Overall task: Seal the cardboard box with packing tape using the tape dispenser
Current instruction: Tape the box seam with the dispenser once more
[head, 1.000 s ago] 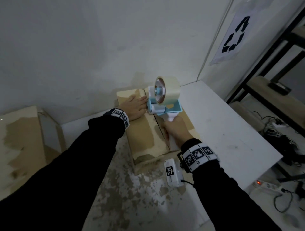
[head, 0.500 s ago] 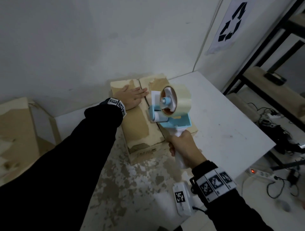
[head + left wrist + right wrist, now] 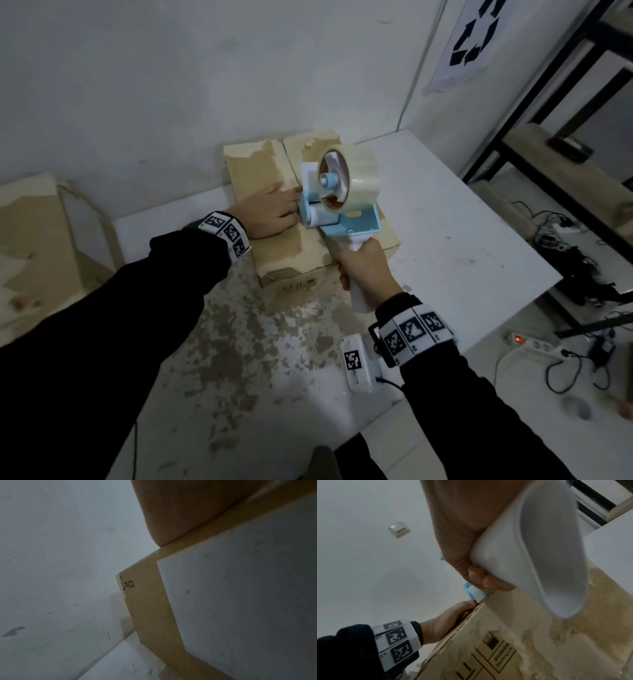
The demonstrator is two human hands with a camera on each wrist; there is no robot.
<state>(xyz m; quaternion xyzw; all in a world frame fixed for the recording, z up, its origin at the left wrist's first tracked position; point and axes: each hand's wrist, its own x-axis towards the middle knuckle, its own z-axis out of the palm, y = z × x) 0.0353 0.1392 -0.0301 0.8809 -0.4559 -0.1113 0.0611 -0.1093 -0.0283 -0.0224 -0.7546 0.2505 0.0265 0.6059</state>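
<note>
A worn cardboard box [image 3: 274, 246] with closed top flaps sits on the white table against the wall. My left hand [image 3: 270, 212] lies flat on its left flap, fingers straight, reaching the centre seam. My right hand [image 3: 363, 270] grips the white handle of the blue tape dispenser [image 3: 342, 212], which carries a clear tape roll [image 3: 356, 181]. The dispenser's front roller sits on the box top at the seam, near the left fingertips. In the right wrist view the handle [image 3: 530, 547] fills my palm above the box [image 3: 530, 635], with the left hand [image 3: 447, 620] at the box edge. The left wrist view shows the box side [image 3: 150, 608].
The white table [image 3: 462, 246] has a stained patch in front of the box. A second torn cardboard box [image 3: 30, 240] stands at the far left. A black metal shelf [image 3: 565, 102] and a power strip [image 3: 534, 344] with cables lie to the right.
My right hand has drawn the dispenser along the seam from the box's far edge toward me. My left hand stays pressed on the left flap.
</note>
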